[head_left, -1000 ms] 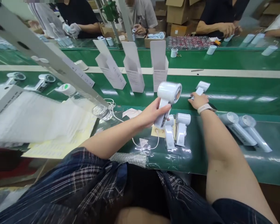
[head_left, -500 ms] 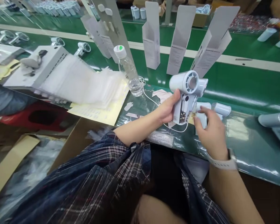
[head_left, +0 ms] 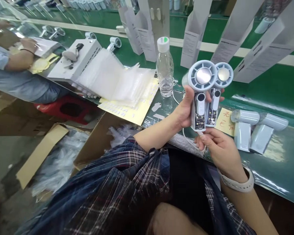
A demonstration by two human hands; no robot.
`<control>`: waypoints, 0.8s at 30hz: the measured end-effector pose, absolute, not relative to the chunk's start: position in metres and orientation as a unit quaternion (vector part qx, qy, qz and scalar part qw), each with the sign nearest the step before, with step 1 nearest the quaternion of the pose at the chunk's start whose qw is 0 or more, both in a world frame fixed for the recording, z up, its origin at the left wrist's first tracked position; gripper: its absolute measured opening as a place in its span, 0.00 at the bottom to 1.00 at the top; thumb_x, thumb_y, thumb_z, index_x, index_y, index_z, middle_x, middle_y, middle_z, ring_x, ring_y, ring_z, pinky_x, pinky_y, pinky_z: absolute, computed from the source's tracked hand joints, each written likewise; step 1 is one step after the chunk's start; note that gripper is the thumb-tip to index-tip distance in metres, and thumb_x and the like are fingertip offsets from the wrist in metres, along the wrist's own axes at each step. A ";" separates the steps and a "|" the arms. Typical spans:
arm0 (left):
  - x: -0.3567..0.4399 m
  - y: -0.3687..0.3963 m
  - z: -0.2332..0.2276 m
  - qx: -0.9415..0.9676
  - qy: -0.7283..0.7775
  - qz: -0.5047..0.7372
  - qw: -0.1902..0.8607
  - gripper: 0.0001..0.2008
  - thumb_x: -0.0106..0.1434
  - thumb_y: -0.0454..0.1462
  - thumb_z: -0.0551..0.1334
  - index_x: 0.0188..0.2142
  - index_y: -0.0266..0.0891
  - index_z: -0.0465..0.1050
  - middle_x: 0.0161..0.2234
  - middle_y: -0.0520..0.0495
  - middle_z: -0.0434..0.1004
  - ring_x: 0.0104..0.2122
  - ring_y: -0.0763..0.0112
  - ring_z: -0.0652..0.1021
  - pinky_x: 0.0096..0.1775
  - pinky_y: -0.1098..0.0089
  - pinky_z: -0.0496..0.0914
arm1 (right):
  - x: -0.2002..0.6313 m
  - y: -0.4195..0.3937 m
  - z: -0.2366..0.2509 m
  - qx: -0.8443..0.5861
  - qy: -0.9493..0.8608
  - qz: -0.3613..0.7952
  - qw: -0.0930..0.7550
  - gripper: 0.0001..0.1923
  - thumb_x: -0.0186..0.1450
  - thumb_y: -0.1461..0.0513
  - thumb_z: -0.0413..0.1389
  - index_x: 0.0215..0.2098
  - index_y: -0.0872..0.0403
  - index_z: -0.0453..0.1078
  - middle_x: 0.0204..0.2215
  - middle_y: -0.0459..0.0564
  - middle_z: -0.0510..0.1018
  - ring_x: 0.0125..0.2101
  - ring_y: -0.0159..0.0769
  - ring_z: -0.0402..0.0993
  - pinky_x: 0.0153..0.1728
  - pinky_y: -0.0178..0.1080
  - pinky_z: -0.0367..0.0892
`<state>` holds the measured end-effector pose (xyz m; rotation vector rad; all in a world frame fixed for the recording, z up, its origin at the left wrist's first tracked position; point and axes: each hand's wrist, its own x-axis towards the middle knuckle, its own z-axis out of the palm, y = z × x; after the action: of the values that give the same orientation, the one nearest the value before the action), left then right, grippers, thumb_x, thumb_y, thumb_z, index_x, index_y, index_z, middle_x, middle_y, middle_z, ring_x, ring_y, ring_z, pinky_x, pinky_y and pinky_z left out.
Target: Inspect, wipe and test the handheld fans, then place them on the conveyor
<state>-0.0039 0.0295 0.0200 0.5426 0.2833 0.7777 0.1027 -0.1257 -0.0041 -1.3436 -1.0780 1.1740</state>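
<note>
The left hand (head_left: 186,112) is wrapped around two small fans at once, up above the near edge of the bench (head_left: 291,160). The front fan (head_left: 203,76) has its face turned up, and the back fan (head_left: 223,75) sits just behind it, toward the right. The right hand (head_left: 221,143) pinches a white plug (head_left: 200,133) at the bottom of the front fan's handle; I can't tell if it is all the way in. Two other fans (head_left: 243,135) lie on the bench to the right, beside a yellow note (head_left: 224,122). One hand on two smooth fans may be a weak grip, so the back fan could slide out and drop past the near edge. If the fans wobble, the plug could go in crooked and bend. The cord (head_left: 185,135) runs close to the bottle (head_left: 164,78), so a hard tug might tip it and wet the bare handle parts.
</note>
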 end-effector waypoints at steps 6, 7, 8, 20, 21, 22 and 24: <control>-0.001 0.027 0.019 0.283 0.128 0.358 0.881 0.40 0.68 0.73 0.61 0.26 0.38 0.73 0.56 0.37 0.85 0.65 0.51 0.82 0.65 0.57 0.78 | 0.078 -0.123 -0.010 -0.526 -0.402 0.419 0.621 0.18 0.75 0.47 0.68 0.39 0.49 0.74 0.19 0.37 0.67 0.24 0.32 0.70 0.33 0.39 0.73; -0.001 0.026 0.017 0.283 0.135 0.354 0.881 0.40 0.68 0.73 0.61 0.27 0.38 0.73 0.55 0.37 0.86 0.65 0.52 0.82 0.66 0.56 0.77 | 0.074 -0.123 -0.010 -0.529 -0.389 0.411 0.633 0.18 0.75 0.47 0.68 0.38 0.49 0.74 0.19 0.37 0.66 0.23 0.31 0.69 0.32 0.38 0.72; -0.001 0.026 0.015 0.281 0.144 0.352 0.881 0.40 0.67 0.73 0.62 0.28 0.38 0.73 0.54 0.37 0.86 0.65 0.52 0.82 0.67 0.56 0.76 | 0.070 -0.124 -0.009 -0.527 -0.374 0.409 0.644 0.18 0.75 0.48 0.68 0.37 0.49 0.73 0.19 0.37 0.66 0.23 0.31 0.68 0.32 0.38 0.72; -0.002 0.020 0.011 0.219 0.133 0.337 0.906 0.46 0.59 0.82 0.56 0.32 0.40 0.72 0.51 0.36 0.86 0.64 0.47 0.83 0.62 0.50 0.81 | 0.079 -0.131 -0.008 -0.614 -0.508 0.279 0.535 0.18 0.80 0.47 0.59 0.38 0.49 0.75 0.35 0.49 0.85 0.33 0.39 0.78 0.39 0.41 0.72; -0.002 0.020 0.011 0.213 0.131 0.335 0.909 0.47 0.57 0.83 0.56 0.32 0.40 0.71 0.51 0.36 0.86 0.64 0.46 0.82 0.61 0.49 0.82 | 0.078 -0.132 -0.008 -0.606 -0.509 0.275 0.545 0.17 0.80 0.48 0.59 0.38 0.49 0.75 0.35 0.49 0.85 0.34 0.40 0.79 0.39 0.41 0.73; -0.002 0.021 0.011 0.208 0.127 0.336 0.910 0.47 0.56 0.83 0.56 0.32 0.40 0.71 0.51 0.36 0.86 0.64 0.46 0.82 0.61 0.49 0.82 | 0.077 -0.132 -0.008 -0.599 -0.513 0.273 0.551 0.16 0.80 0.49 0.59 0.38 0.49 0.75 0.35 0.49 0.85 0.35 0.41 0.80 0.39 0.42 0.73; -0.001 0.021 0.010 0.204 0.106 0.352 0.907 0.47 0.54 0.83 0.58 0.31 0.40 0.70 0.50 0.37 0.86 0.64 0.46 0.83 0.60 0.51 0.83 | 0.076 -0.132 -0.007 -0.589 -0.525 0.268 0.553 0.13 0.80 0.51 0.59 0.40 0.49 0.75 0.34 0.48 0.85 0.34 0.41 0.80 0.39 0.41 0.74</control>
<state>-0.0012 0.0211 0.0099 0.4204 0.2192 0.7275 0.0762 -0.1323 -0.0073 -1.3933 -1.2413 0.6341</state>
